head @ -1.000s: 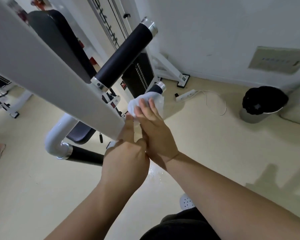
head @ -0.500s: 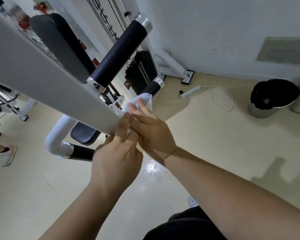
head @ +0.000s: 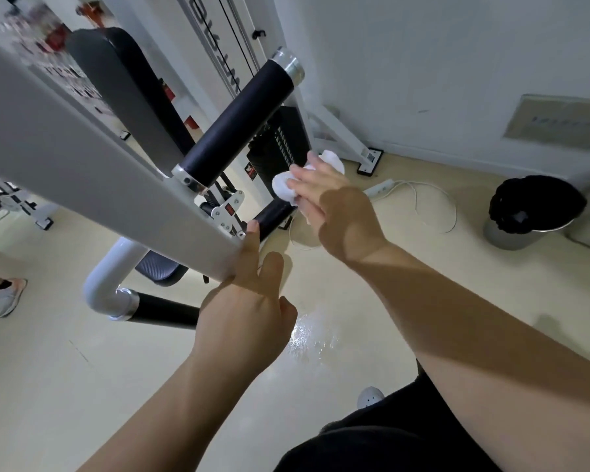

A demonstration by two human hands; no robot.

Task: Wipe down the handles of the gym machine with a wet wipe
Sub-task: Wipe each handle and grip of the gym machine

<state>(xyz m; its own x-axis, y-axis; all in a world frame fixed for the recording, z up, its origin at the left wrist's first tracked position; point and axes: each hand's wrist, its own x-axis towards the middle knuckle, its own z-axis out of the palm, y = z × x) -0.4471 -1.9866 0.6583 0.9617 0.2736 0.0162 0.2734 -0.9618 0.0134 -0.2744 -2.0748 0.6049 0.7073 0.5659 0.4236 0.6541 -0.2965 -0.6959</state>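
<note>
A white gym machine arm (head: 82,172) runs across the upper left. From it juts a long black handle (head: 239,124) with chrome ends. Below it a shorter black handle (head: 273,214) sticks out toward the right. My right hand (head: 324,195) is wrapped around the far end of that short handle, holding a bunched white wet wipe (head: 286,185) against it. My left hand (head: 249,301) rests against the end of the white arm, fingers spread, thumb touching the short handle's near end. A third black handle (head: 164,311) lies lower left.
A black-lined bin (head: 532,212) stands at the right by the wall. A white power strip with cable (head: 382,187) lies on the cream floor. The black weight stack (head: 280,144) and seat pad (head: 160,267) sit behind. Another person's foot (head: 7,294) is at the left edge.
My right hand has slid with the wipe outward along the short handle to its far end. My left hand stayed by the arm's end, and its fingers have spread apart.
</note>
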